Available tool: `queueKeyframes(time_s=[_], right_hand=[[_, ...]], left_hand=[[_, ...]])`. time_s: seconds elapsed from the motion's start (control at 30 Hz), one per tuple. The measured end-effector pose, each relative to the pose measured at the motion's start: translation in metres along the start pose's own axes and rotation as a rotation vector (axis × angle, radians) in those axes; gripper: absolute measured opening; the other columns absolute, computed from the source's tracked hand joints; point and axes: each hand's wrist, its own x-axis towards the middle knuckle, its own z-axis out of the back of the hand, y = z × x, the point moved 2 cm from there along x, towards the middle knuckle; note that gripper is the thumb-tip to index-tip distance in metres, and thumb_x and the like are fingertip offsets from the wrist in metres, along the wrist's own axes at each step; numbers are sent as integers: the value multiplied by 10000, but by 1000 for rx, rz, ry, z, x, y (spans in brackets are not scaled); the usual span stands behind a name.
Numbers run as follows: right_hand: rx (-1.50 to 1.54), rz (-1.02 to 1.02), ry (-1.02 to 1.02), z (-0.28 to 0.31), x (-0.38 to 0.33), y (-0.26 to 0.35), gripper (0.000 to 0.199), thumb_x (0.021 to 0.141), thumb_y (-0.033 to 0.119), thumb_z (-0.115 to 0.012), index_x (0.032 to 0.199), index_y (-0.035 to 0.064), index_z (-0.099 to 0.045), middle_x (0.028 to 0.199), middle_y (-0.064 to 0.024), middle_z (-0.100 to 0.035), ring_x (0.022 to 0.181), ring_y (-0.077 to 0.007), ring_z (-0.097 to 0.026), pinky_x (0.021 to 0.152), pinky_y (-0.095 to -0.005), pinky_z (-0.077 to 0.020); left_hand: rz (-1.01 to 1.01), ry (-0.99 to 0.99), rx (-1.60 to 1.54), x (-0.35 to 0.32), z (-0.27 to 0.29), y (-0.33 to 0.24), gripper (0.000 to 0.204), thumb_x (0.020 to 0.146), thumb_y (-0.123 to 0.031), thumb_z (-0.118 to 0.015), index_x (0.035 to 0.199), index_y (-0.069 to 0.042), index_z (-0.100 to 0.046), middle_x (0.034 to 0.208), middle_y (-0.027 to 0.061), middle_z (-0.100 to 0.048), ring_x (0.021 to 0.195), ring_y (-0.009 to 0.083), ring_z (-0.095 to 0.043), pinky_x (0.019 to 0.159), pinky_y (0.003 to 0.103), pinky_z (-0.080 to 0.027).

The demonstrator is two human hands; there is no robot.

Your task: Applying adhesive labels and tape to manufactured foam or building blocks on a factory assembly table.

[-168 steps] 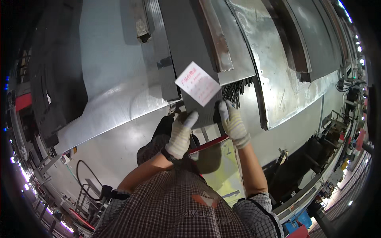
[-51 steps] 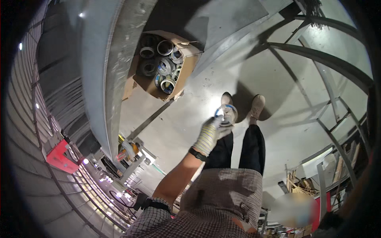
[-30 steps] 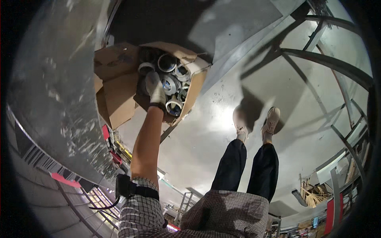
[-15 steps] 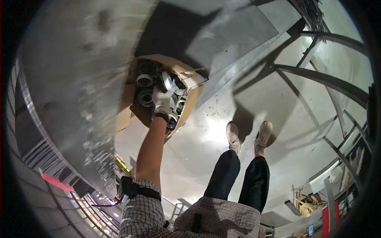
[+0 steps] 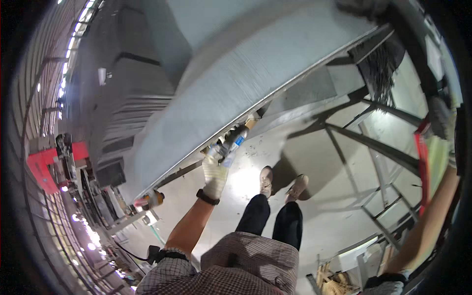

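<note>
My left hand (image 5: 215, 172), in a pale knitted glove with a dark band at the wrist, is closed round a dark rounded thing with a blue-and-white label (image 5: 238, 139). It looks like a roll, but motion blurs it and its kind is unclear. It is raised beside the long edge of a grey table (image 5: 206, 93). Just past it, a bit of the cardboard box (image 5: 252, 121) shows below that edge; the rest is hidden. At the far right rim, my gloved right hand (image 5: 441, 150) is smeared beside an upright red strip (image 5: 422, 162); its fingers cannot be made out.
Metal frame bars (image 5: 373, 147) stand on the floor at the right. A bundle of thin dark rods (image 5: 377, 71) hangs at the upper right. Scrap wood (image 5: 334, 280) lies at the lower right. An orange-and-red tool (image 5: 151, 199) sits near the table's left end.
My left hand has come up out of the cardboard box with the dark labelled thing. The view has shifted, so the table covers most of the box. My right arm has come into view.
</note>
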Motion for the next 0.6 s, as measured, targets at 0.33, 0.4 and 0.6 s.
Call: queueKeyframes(time_s=[0.33,0.4,0.6], right_hand=[[111,-17,-220,55,-80,149,857,762,170,-818,1507,-7,-433,1505,-174,-512,1372,-275,-501,1135,-408,-387],[509,52,-36,65,-136,212,847,672,122,-855,1432,-25,-511,1420,-147,-571,1298,-269,-547,1126,-417,-400],[278,395,124,69,-247,309,614,693,240,-884,1244,102,-653,1141,-110,-700,984,-301,-661,878,-435,-482]], left_hand=[[-317,202,35,-194,-36,-228,271,847,-22,-803,1086,-49,-679,1022,20,-678,881,89,-604,790,263,-505],[-345,282,172,-227,-44,-262,262,841,-20,-801,1077,-54,-691,1012,40,-683,868,115,-618,783,272,-508],[-508,529,297,-305,-63,-326,345,762,-75,-852,1084,-60,-729,989,39,-699,760,94,-621,629,254,-498]])
